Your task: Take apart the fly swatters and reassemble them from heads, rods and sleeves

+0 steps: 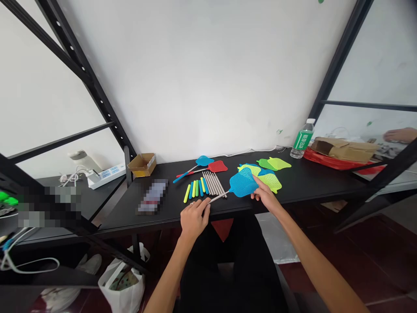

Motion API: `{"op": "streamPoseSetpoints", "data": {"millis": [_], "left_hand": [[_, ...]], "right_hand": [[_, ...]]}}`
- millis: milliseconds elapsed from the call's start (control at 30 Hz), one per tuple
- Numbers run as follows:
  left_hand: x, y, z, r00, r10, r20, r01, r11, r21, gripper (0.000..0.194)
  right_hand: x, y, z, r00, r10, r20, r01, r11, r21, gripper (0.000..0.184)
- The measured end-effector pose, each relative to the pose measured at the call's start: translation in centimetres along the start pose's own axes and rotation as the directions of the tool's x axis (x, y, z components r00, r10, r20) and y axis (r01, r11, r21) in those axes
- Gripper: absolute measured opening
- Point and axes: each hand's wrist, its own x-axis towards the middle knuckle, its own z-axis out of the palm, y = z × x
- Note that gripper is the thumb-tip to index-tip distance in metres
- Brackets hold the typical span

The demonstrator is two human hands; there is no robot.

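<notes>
A blue fly swatter head [243, 182] on a thin metal rod [219, 197] is held over the front of the black table. My left hand [194, 217] pinches the rod's near end, and my right hand [265, 194] grips the right edge of the head. Just beyond lie several loose metal rods [213, 182] and, to their left, a row of yellow, green and blue plastic handles [196, 189]. Behind the held head is a pile of yellow and blue swatter heads [269, 181]. Farther back rest a blue swatter [204, 161] and a red swatter [217, 166], both with handles.
Green and yellow swatter heads [278, 163] lie at the back right, near a water bottle [302, 140]. At the left are a small cardboard box [142, 165] and a blurred-out item [153, 196]. Black shelf posts flank the table [176, 211]. Another person's hand [400, 135] shows far right.
</notes>
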Motion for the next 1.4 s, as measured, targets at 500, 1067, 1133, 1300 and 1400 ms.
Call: {"op": "streamPoseSetpoints", "data": {"millis": [500, 1067, 1133, 1300, 1400], "left_hand": [[0.1, 0.0, 0.1, 0.999, -0.027, 0.024, 0.027, 1.000, -0.006, 0.033], [0.5, 0.3, -0.4, 0.996, -0.071, 0.050, 0.073, 0.997, -0.036, 0.031], [0.5, 0.2, -0.5, 0.995, -0.062, 0.073, 0.066, 0.996, -0.057, 0.030], [0.7, 0.0, -0.7, 0.991, -0.067, 0.112, 0.076, 0.994, -0.077, 0.031], [0.8, 0.0, -0.9, 0.987, -0.077, 0.138, 0.089, 0.993, -0.083, 0.032]], "right_hand": [[0.0, -0.3, -0.6, 0.994, -0.042, 0.101, 0.056, 0.988, -0.141, 0.078], [-0.5, -1.0, -0.5, 0.981, -0.168, 0.099, 0.172, 0.984, -0.037, 0.060], [-0.3, -0.7, -0.6, 0.979, -0.171, 0.108, 0.176, 0.984, -0.035, 0.056], [0.3, 0.0, -0.6, 0.981, -0.188, 0.054, 0.188, 0.982, 0.014, 0.053], [0.4, 0.2, -0.6, 0.979, -0.203, -0.014, 0.204, 0.978, 0.053, 0.052]]}}
